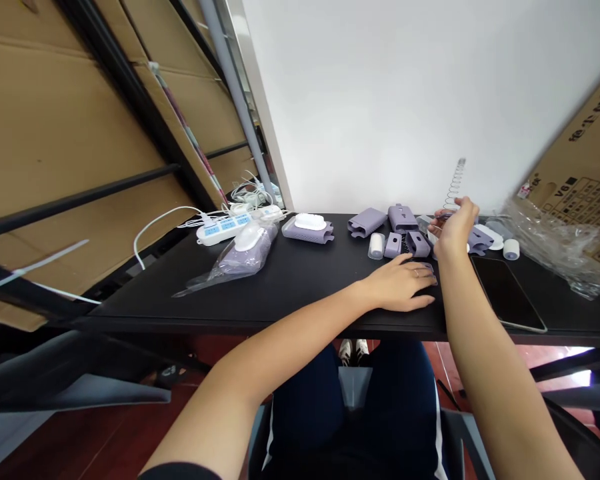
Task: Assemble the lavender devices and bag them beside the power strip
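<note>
My right hand (pixel 455 227) is raised above the black desk (pixel 290 287), with its fingers closed on a thin metal coil spring (pixel 454 183) that stands up out of the grip. It seems to pinch a small part as well, though the fingers mostly hide it. My left hand (pixel 397 283) lies on the desk, its fingertips at a dark lavender plastic piece (pixel 425 268) and holding nothing visible. Just beyond are lavender plastic housing parts (pixel 403 218), a small lavender block (pixel 393 245), and a white-capped roll (pixel 376 246).
A black phone or tablet (pixel 505 293) lies to the right, near a white roll (pixel 511 249), clear plastic wrap (pixel 555 243), and a printed cardboard box (pixel 580 173). On the left are a lavender device (pixel 307 229), another in a plastic bag (pixel 240 259), and a white power strip (pixel 225 229) with cables.
</note>
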Demonstrator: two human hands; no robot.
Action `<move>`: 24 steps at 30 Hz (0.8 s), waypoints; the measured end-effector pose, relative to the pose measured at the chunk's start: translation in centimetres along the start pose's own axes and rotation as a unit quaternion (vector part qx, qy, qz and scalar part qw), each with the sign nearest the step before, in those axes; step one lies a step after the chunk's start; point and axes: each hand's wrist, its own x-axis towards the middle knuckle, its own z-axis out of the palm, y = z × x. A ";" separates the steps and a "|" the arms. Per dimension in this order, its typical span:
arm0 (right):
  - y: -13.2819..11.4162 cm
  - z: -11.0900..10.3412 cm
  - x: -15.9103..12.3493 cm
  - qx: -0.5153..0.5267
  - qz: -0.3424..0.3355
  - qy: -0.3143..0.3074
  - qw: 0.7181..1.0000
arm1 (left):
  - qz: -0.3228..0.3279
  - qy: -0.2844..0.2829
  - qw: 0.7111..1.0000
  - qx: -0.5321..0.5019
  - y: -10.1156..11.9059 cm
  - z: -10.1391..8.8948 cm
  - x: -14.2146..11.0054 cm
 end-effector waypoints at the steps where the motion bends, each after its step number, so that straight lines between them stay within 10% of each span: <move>1: 0.2 0.0 0.1 -0.006 0.001 -0.011 1.000 | -0.028 -0.012 0.999 -0.034 0.2 0.0 -0.2; 7: 0.5 0.2 0.0 -0.018 0.035 -0.091 0.995 | -0.107 -0.051 0.986 -0.115 0.5 -1.3 -2.5; 14: 0.3 0.3 -0.5 -0.026 0.038 -0.094 0.995 | 0.014 0.004 1.000 0.007 -1.4 -3.1 -1.6; 19: 0.6 0.2 -0.3 -0.062 0.076 -0.107 0.989 | -0.186 0.222 0.951 0.109 -6.1 -10.0 -2.7; 24: 1.1 0.4 -1.2 -0.134 0.048 -0.170 0.975 | -0.332 0.199 0.891 0.238 -10.7 -16.1 -7.3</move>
